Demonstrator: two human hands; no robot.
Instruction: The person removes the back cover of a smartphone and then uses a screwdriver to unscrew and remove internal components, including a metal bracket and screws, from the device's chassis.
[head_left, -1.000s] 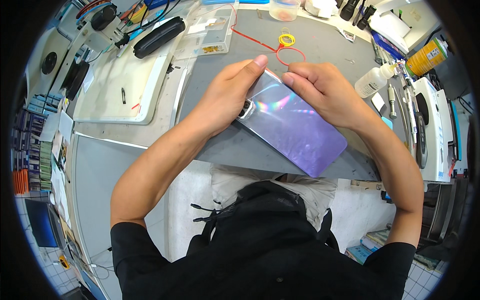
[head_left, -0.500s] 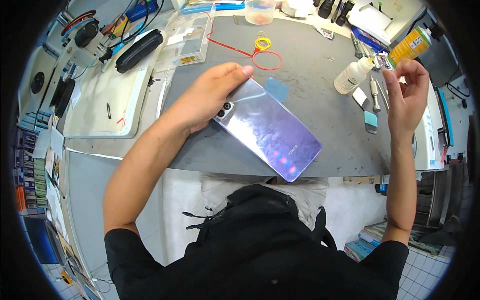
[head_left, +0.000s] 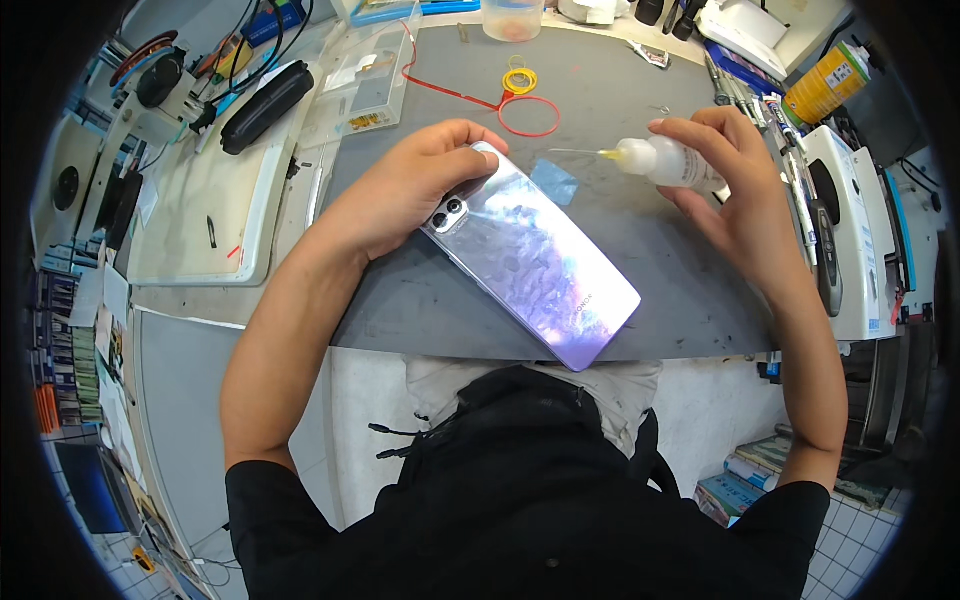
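My left hand (head_left: 425, 180) grips the upper end of a shiny silver-violet smartphone (head_left: 545, 265), its back facing up. The thumb lies over the phone's top corner, beside the camera lenses; the fingers underneath are hidden. My right hand (head_left: 735, 185) is closed around a white needle-tip dropper bottle (head_left: 665, 163), tipped on its side. From its yellow nozzle a thin needle points left, towards the phone's top edge but apart from it. Beneath the needle, a small translucent blue square (head_left: 555, 182) lies on the grey mat (head_left: 440, 310), just right of the phone.
A red cord ring (head_left: 530, 115) and a yellow coil (head_left: 519, 81) lie farther back. On the left are a clear parts box (head_left: 375, 95), a black pouch (head_left: 267, 107) and a white tray (head_left: 190, 250). Tools, a yellow can (head_left: 826, 86) and a white device (head_left: 850, 240) line the right.
My right hand has come down and left, picked up the dropper bottle and tipped it sideways toward the phone. The left hand still holds the phone, nearly in place.
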